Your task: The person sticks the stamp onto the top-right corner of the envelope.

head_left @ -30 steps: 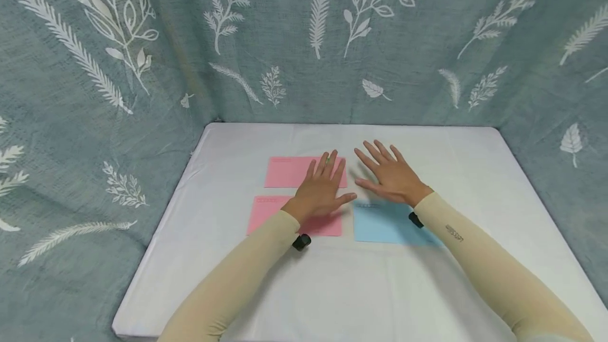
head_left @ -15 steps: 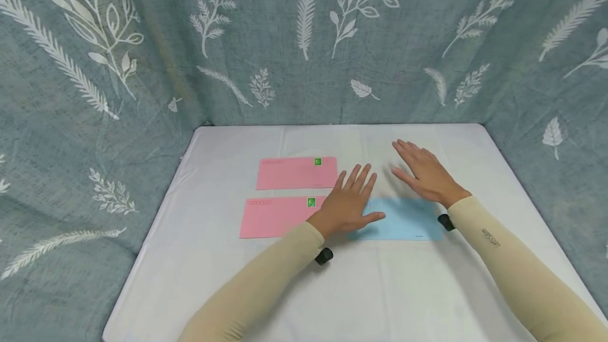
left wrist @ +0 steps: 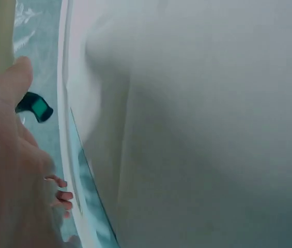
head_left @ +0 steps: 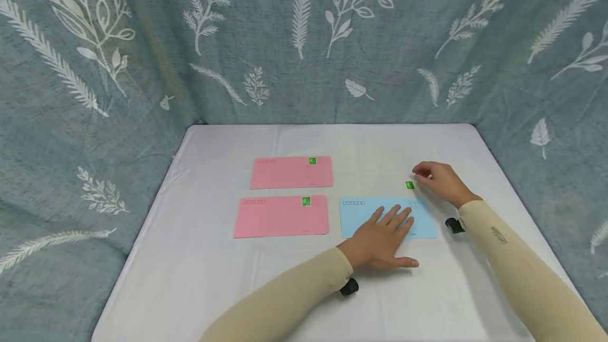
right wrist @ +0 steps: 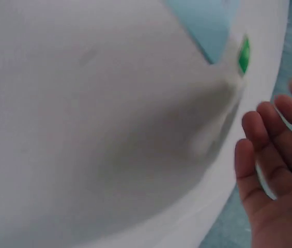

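Observation:
My left hand (head_left: 382, 239) spreads over the lower part of a blue envelope (head_left: 356, 218), its fingers straight and apart. Whether it touches the paper is hard to tell. The left wrist view shows that hand (left wrist: 11, 165) at the left edge, with a blue strip of the envelope (left wrist: 91, 191) beside it. My right hand (head_left: 442, 182) hovers above the envelope's upper right corner with loosely bent fingers. Just left of its fingertips is a small green stamp (head_left: 409, 185). In the right wrist view the stamp (right wrist: 244, 54) appears apart from the bent fingers of my right hand (right wrist: 280, 170).
Two pink envelopes lie to the left, an upper one (head_left: 290, 174) and a lower one (head_left: 277, 220), each with a green stamp near its top right. A white cloth (head_left: 190, 268) covers the table. A blue-green leaf-patterned curtain (head_left: 266, 41) surrounds its back and sides.
My left hand has moved right, from the pink envelopes onto the blue one. The right hand has moved right, its fingers now bent instead of extended. A loose green stamp has come into view.

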Available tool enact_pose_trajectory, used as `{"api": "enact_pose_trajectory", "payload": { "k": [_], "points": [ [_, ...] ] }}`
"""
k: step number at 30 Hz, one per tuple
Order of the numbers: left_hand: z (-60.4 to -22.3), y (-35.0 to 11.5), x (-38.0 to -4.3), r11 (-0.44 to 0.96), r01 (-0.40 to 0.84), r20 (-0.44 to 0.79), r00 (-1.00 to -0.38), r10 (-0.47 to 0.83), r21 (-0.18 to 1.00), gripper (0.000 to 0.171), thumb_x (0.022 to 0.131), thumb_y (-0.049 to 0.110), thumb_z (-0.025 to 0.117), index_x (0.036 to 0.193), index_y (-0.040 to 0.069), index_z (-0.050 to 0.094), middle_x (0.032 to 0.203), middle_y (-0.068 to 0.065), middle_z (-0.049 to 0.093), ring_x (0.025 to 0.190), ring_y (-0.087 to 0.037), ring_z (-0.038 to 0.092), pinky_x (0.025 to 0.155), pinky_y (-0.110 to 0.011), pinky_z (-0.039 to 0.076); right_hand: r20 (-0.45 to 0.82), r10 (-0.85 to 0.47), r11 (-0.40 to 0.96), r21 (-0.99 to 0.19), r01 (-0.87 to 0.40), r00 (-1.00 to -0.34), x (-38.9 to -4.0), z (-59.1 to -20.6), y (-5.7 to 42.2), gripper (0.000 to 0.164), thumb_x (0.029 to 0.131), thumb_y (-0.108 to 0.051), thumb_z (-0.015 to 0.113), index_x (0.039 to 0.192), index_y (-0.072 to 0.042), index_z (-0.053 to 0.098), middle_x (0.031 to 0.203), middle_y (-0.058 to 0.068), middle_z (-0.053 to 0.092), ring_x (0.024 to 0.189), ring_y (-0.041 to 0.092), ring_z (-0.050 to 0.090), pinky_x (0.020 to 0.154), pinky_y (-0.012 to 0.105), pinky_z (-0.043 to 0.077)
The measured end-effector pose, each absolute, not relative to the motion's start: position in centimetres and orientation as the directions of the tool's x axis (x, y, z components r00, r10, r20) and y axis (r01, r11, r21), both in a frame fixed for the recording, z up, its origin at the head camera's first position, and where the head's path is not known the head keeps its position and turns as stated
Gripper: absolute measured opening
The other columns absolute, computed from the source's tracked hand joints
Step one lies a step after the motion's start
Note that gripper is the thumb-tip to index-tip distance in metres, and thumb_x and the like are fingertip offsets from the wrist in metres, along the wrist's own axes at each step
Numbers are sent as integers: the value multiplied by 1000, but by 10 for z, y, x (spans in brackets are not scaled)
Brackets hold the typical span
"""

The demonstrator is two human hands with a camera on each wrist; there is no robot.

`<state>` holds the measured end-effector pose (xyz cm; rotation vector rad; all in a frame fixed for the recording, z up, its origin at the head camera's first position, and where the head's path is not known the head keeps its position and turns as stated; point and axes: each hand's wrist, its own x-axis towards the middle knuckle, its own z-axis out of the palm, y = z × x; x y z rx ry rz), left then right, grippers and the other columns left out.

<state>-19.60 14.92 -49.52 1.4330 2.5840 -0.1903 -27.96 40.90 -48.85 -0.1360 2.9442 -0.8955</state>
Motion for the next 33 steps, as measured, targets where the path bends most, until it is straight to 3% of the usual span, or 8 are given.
{"api": "enact_pose_trajectory", "payload": {
  "k": [6, 20, 28, 33],
  "points": [
    [-505, 148, -191, 527, 849, -261, -516, 816, -32, 100, 101, 88, 23, 176, 22, 15, 182, 5, 7, 166, -17, 5, 131, -40, 10, -88, -96, 827, -562, -30, -991, -283, -501, 407, 26, 106, -17, 73, 120, 5, 74, 108, 16, 74, 100, 33, 69, 92, 55, 55],
    [-510, 144, -215, 514, 857, -238, -506, 829, -34, 92, 106, 81, 21, 176, 21, 19, 182, 4, 8, 166, -17, 7, 131, -40, 10, -85, -128, 845, -532, -64, -988, -289, -503, 404, 8, 100, -8, 78, 99, -3, 72, 89, 7, 68, 82, 25, 62, 79, 46, 52],
    [-506, 145, -222, 530, 848, -258, -510, 820, 6, 90, 107, 80, 23, 176, 22, 20, 182, 5, 11, 166, -16, 9, 131, -39, 11, -103, -94, 829, -559, -21, -990, -287, -496, 403, 5, 103, -9, 74, 105, -5, 72, 98, 10, 71, 92, 29, 64, 86, 49, 52],
    [-505, 149, -227, 522, 853, -233, -510, 828, -12, 90, 106, 80, 24, 174, 22, 29, 179, 7, 22, 163, -15, 21, 128, -39, 21, -76, -64, 797, -603, -5, -995, -282, -486, 402, 9, 106, -11, 72, 109, -2, 74, 105, 14, 74, 100, 34, 68, 91, 52, 53]
  ]
}}
